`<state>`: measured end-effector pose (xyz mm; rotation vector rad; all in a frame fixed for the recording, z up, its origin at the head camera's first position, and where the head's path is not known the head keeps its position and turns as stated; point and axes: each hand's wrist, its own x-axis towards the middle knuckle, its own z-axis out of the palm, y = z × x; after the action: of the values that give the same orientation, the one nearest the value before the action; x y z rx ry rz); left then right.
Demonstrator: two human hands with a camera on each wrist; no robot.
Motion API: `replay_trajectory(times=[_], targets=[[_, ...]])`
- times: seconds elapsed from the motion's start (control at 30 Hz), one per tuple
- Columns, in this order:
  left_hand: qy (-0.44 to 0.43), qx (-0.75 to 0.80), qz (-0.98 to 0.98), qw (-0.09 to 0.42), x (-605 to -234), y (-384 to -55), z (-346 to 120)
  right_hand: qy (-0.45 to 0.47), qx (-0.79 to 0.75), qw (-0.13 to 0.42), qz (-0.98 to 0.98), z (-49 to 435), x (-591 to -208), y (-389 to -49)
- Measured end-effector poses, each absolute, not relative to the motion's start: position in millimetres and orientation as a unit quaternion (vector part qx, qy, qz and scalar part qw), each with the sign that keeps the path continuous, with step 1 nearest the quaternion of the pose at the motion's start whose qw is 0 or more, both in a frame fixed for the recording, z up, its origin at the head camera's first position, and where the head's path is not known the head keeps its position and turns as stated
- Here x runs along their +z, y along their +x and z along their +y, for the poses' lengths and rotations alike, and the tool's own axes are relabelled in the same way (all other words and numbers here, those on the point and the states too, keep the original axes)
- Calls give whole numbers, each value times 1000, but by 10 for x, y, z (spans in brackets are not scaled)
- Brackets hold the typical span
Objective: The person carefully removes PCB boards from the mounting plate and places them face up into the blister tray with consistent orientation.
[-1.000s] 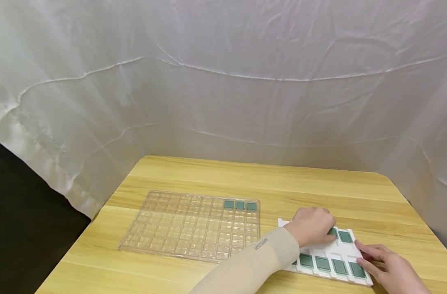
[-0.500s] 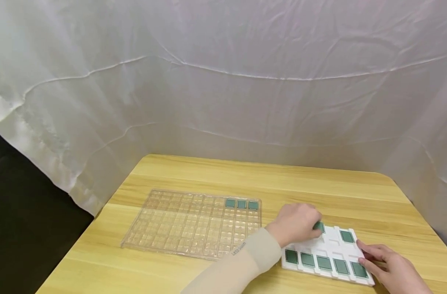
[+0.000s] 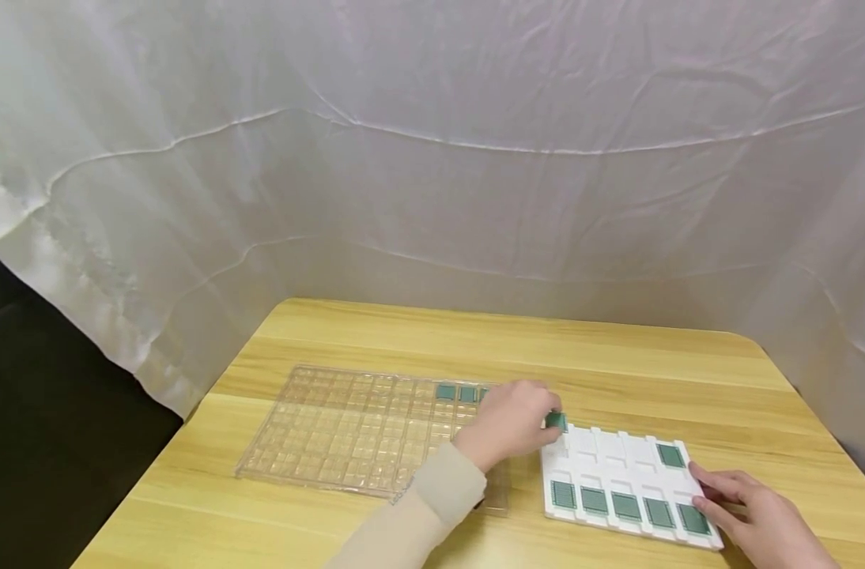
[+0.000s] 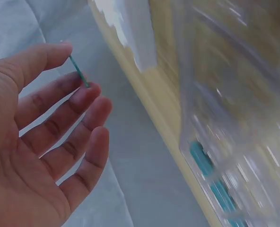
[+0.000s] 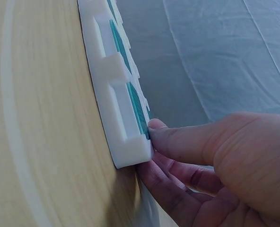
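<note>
Between thumb and fingertips my left hand (image 3: 511, 423) pinches a small green circuit board (image 3: 557, 421), seen edge-on as a thin green board (image 4: 79, 72) in the left wrist view. That hand is above the gap between the clear plastic tray (image 3: 347, 427) and the white foam tray (image 3: 610, 468). My right hand (image 3: 756, 510) grips the white tray's right end; in the right wrist view the thumb (image 5: 178, 142) lies at its top edge, the fingers below. Several green boards (image 3: 626, 506) fill the white tray's near row, and one board (image 3: 670, 456) sits at its far right.
Three green boards sit in the clear tray's far right pockets, one partly hidden by my left hand; the middle board (image 3: 468, 393) shows fully. Both trays lie on a wooden table (image 3: 582, 348). A pale curtain (image 3: 475, 213) surrounds its back and sides.
My left hand has lifted a green board out of the white tray's far row and carried it left toward the clear tray. The right hand stays on the white tray's end.
</note>
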<state>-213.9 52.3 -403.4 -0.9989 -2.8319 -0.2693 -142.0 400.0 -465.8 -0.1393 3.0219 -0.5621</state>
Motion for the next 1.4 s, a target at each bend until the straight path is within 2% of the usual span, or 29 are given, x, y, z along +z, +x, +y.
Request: replay_trajectory(times=[0.5,1.4], targets=[[-294,-138,-945,47,-4081,-2184,-9,-53,-188,18,981,3961,-4625,-1384],[-262,-143,-953,43,-4223,-2230,-159,-43,-188,27,981,3985,-4661,-1409]])
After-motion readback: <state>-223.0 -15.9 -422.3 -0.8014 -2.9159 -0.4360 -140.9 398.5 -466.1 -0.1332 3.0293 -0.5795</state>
